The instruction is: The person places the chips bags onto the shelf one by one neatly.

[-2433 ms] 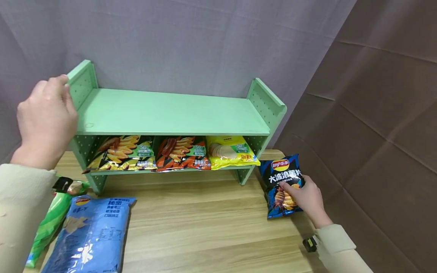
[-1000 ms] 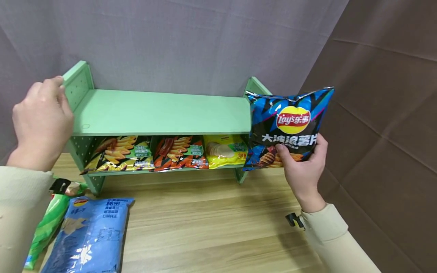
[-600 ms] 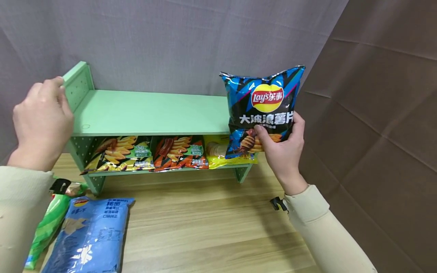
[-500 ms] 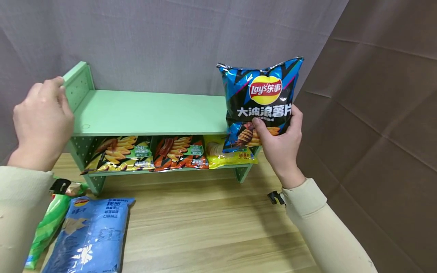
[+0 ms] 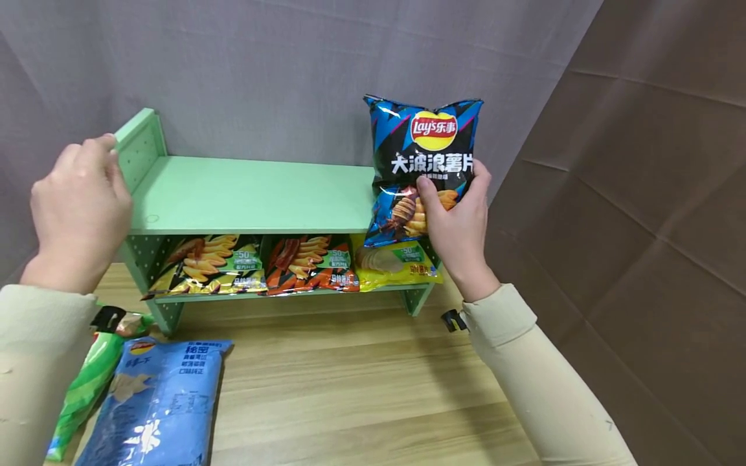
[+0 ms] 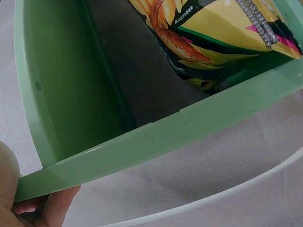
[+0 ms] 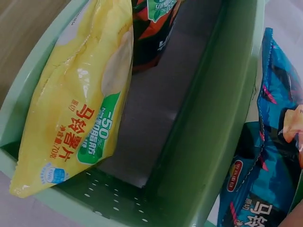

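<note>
My right hand [image 5: 460, 233] grips a blue and black bag of potato chips [image 5: 428, 171], thumb across its front, and holds it upright at the right end of the green shelf's [image 5: 250, 194] top board. The bag hides that end's side panel in the head view. In the right wrist view the chip bag [image 7: 279, 142] appears beside the green edge. My left hand [image 5: 81, 213] holds the upper left corner of the shelf; in the left wrist view its thumb and fingers [image 6: 61, 203] pinch the green rim.
Yellow-black [image 5: 206, 265], red-black [image 5: 311, 265] and yellow [image 5: 399, 265] chip bags lie side by side on the lower shelf. At the table's left are a large blue bag [image 5: 157, 401] and a green one [image 5: 90, 375]. A brown cloth wall [image 5: 641, 226] stands at the right.
My right hand has lifted the blue and black chip bag off the table at the right, carrying it up and left to the top shelf. The left hand stays on the shelf corner.
</note>
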Available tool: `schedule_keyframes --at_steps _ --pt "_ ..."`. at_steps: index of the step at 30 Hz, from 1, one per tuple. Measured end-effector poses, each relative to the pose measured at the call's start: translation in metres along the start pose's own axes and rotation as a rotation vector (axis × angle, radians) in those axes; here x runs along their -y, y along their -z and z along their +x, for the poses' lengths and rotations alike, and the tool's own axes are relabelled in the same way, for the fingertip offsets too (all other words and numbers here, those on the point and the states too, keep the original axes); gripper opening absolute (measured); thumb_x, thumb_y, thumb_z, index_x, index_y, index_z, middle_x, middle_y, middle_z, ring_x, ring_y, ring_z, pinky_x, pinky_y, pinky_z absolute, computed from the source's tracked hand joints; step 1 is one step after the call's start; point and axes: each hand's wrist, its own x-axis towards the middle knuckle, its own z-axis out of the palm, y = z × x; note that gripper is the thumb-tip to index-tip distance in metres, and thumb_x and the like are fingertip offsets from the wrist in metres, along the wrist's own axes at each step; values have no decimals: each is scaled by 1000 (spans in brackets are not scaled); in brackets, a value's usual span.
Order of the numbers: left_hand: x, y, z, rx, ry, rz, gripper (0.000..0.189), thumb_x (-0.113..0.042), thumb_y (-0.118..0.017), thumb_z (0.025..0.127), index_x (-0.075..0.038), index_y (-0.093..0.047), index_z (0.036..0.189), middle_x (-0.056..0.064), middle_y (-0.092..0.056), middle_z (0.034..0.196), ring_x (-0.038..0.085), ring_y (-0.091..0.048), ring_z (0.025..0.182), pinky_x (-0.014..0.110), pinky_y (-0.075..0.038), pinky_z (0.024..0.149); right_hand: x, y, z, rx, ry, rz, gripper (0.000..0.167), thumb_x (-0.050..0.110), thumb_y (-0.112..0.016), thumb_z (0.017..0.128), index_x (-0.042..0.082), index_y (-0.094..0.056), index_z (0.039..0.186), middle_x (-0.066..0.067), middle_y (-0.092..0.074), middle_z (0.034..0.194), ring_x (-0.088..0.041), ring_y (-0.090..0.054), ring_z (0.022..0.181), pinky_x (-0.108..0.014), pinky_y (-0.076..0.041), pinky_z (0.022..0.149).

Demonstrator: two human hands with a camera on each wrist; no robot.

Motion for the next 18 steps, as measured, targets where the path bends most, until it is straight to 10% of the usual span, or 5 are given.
schedule_keyframes --at_steps 10,18 --pt "0 2 0 -3 3 1 42 -20 -32 103 3 -55 129 34 -59 106 55 -51 89 67 -32 59 -1 -4 -3 82 61 -264 65 44 -51 97 10 -28 147 -13 -25 140 -25 -34 125 -38 -34 102" --pt "1 2 0 -11 3 15 43 -21 -31 103 2 -55 130 34 -59 106 54 -51 88 67 -33 59 -7 -5 -9 145 284 -400 61 41 -49 99 7 -35 148 -16 -25 152 -29 -19 140 -49 -20 112"
